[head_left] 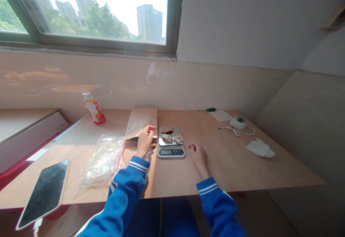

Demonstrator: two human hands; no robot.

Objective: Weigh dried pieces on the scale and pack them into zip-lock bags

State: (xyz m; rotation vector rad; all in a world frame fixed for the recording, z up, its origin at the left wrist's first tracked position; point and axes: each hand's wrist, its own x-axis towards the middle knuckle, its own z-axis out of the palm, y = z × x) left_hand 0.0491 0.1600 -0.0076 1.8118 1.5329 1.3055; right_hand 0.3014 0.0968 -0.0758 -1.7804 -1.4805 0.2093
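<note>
A grey-white kitchen scale [171,152] stands between my hands, its display too small to read. Several dried, pale-brown irregular slices [167,136] lie on its metal plate. My left hand [145,142] is just left of the plate, over the mouth of a brown paper bag [142,120]; its fingers are bent loosely and I see nothing in them. Beside that hand, a small brown piece [153,145] lies on the table next to the scale. To the right of the scale my right hand [198,156] rests on the tabletop, fingers curled, holding nothing visible.
On the left are a clear zip bag [101,159], a phone [45,190] on a cable overhanging the front edge, and a red-white bottle [94,109]. A small white fan [238,122], crumpled tissue [260,148], paper sheet [221,115] and green-handled tool [211,110] are on the right.
</note>
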